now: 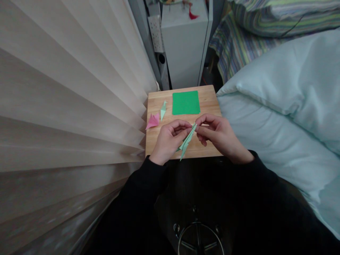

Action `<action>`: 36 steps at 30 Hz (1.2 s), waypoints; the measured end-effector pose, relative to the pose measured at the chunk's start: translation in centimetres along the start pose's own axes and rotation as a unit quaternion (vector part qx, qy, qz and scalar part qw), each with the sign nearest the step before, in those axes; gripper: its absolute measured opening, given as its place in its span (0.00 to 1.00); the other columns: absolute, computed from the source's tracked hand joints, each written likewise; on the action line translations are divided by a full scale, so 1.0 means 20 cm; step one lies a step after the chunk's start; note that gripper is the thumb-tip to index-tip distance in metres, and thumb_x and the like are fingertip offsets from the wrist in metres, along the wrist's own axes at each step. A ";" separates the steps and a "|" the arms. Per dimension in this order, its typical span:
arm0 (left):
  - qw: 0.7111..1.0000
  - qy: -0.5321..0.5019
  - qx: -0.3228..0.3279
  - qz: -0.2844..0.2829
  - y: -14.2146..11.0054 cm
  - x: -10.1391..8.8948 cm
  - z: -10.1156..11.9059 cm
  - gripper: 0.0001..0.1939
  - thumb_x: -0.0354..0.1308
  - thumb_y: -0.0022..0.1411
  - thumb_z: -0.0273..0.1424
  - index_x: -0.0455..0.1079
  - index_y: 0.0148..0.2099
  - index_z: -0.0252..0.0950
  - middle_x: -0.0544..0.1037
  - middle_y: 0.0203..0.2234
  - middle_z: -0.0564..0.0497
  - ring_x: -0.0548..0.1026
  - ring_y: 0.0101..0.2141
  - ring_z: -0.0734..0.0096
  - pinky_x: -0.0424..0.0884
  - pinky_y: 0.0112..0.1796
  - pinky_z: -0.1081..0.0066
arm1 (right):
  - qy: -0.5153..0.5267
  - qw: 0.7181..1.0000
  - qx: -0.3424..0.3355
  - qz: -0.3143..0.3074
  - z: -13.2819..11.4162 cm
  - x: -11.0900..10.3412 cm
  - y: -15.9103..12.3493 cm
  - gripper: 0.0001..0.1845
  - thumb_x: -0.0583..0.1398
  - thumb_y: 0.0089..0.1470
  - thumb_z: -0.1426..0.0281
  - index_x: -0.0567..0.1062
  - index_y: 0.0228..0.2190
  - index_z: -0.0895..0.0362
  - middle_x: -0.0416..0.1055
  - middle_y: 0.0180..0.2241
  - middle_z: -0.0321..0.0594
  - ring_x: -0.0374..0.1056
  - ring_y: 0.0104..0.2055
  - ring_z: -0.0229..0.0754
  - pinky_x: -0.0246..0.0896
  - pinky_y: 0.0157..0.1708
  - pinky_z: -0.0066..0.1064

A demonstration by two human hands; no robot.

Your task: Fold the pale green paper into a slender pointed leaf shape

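Both hands hold a long, narrow, light green folded paper piece (186, 142) above the small wooden table (205, 99). My left hand (168, 140) pinches its middle from the left. My right hand (219, 136) pinches its upper tip between thumb and fingers. The piece's pointed lower end hangs toward the table's near edge. A flat stack of dark green square paper (185, 102) lies at the table's far side. A small light green folded figure (163, 109) and a pink folded figure (153, 121) lie at the left of the table.
Pleated beige blinds (66, 106) fill the left side, touching the table's left edge. A bed with a pale blue duvet (287, 117) and striped bedding (255, 28) lies to the right. A white cabinet (184, 46) stands behind the table. A stool base (199, 241) shows below.
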State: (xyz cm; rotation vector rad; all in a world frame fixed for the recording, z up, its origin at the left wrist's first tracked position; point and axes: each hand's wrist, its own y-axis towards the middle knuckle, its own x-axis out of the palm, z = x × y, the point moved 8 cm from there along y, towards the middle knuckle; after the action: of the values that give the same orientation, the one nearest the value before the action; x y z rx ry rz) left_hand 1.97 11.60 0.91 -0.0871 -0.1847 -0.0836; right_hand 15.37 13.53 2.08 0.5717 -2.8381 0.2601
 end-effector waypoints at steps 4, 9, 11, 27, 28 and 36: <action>1.000 -0.001 -0.001 -0.001 0.00 0.00 0.00 0.14 0.74 0.53 0.36 0.76 0.36 0.35 0.79 0.28 0.53 0.77 0.30 0.74 0.72 0.35 0.72 | 0.007 1.000 -0.010 -0.004 0.00 0.00 0.00 0.15 0.74 0.45 0.66 0.74 0.28 0.57 0.69 0.17 0.29 0.63 0.18 0.31 0.60 0.16 0.23; 1.000 0.001 0.002 -0.016 0.00 0.02 0.01 0.13 0.74 0.53 0.35 0.76 0.36 0.35 0.79 0.28 0.54 0.76 0.30 0.76 0.72 0.36 0.73 | 0.006 1.000 -0.028 -0.008 -0.02 0.00 0.00 0.14 0.74 0.46 0.66 0.74 0.28 0.57 0.69 0.18 0.29 0.63 0.17 0.31 0.60 0.15 0.22; 1.000 0.003 0.001 -0.028 -0.01 0.03 0.02 0.13 0.74 0.53 0.35 0.76 0.36 0.35 0.79 0.28 0.54 0.76 0.30 0.76 0.73 0.37 0.72 | 0.004 0.999 -0.035 -0.010 -0.03 0.01 0.00 0.14 0.73 0.46 0.66 0.74 0.27 0.57 0.68 0.18 0.28 0.62 0.17 0.30 0.59 0.15 0.22; 0.982 -0.131 -0.122 -0.065 -0.08 0.12 -0.07 0.17 0.72 0.57 0.44 0.77 0.37 0.35 0.78 0.27 0.53 0.68 0.24 0.80 0.62 0.27 0.76 | 0.072 0.996 -0.021 -0.053 0.00 0.04 -0.02 0.13 0.70 0.53 0.64 0.72 0.29 0.55 0.70 0.19 0.30 0.52 0.16 0.27 0.38 0.15 0.23; 0.980 -0.139 -0.128 -0.065 -0.08 0.12 -0.07 0.17 0.73 0.55 0.43 0.77 0.36 0.35 0.77 0.26 0.54 0.68 0.24 0.80 0.62 0.27 0.76 | 0.074 0.995 -0.019 -0.056 0.01 0.04 -0.02 0.13 0.70 0.53 0.64 0.72 0.29 0.55 0.69 0.19 0.30 0.51 0.16 0.27 0.37 0.15 0.24; 0.981 -0.124 -0.125 -0.079 -0.07 0.13 -0.06 0.15 0.74 0.54 0.43 0.78 0.31 0.37 0.76 0.26 0.53 0.70 0.27 0.75 0.67 0.33 0.70 | 0.084 0.995 -0.024 -0.041 0.00 0.02 -0.02 0.12 0.69 0.52 0.63 0.72 0.29 0.53 0.62 0.21 0.28 0.47 0.18 0.30 0.38 0.18 0.26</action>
State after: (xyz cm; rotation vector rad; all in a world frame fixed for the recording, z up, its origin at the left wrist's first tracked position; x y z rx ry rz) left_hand 4.55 9.90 0.28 -0.3355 -0.4292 -0.2543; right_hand 15.17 13.09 2.26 0.6242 -2.6456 0.2133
